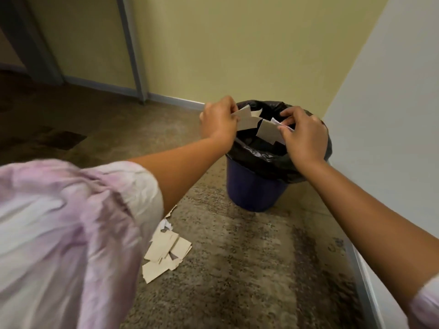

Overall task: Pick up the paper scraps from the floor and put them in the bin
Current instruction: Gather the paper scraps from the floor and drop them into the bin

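Both hands reach over the mouth of a blue bin lined with a black bag, each pinching torn paper scraps. The left hand grips a pale piece at the near-left rim; the right hand grasps another, with a smaller white shred tucked behind it. The scraps hang above the opening, not yet let go.

The risk from here, as it looks: the left hand's piece sits close to the rim, so a release there could send it fluttering outside onto the carpet — light, flat paper drifts as it drops. The loose bag could also fold inward and catch a scrap on its lip.

The scraps are thin, off-white, ragged-edged and angular, some with a greyish face. A further heap of scraps lies on the floor beside the person's sleeve, well apart from the bin — the job looks far from finished.
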`<state>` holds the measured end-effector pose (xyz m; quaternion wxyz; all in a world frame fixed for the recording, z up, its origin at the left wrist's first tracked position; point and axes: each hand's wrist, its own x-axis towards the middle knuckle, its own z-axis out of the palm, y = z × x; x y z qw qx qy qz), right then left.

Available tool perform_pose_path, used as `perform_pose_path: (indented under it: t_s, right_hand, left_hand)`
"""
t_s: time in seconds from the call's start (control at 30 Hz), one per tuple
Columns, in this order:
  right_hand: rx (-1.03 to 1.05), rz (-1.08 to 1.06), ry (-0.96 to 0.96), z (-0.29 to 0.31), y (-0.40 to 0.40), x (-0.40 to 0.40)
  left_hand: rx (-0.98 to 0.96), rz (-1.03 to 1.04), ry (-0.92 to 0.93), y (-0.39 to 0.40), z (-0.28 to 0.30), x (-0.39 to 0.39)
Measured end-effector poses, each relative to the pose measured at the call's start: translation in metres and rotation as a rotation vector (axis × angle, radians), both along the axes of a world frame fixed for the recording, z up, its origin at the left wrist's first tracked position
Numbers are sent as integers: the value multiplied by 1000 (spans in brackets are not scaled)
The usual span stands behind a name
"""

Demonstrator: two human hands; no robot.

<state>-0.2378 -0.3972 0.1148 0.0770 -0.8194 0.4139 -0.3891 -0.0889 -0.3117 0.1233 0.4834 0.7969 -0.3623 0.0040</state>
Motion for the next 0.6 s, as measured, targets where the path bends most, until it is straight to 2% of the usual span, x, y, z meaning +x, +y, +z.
perform_pose_path:
  t_s: [0.2, 0.33, 0.47, 0.6]
  right_hand:
    - [55, -24, 226, -15, -18, -1]
    - [89, 6, 226, -28, -13, -1]
    - [22, 74, 138, -39, 9, 1]
    - [-180, 135, 151, -52, 42, 5]
  left_hand:
    - [219, -246, 81, -44, -15, -17]
    - [156, -353, 137, -34, -24, -12]
    - [73, -324, 142, -14, -28, -2]
    - [66, -208, 116, 24, -42, 31]
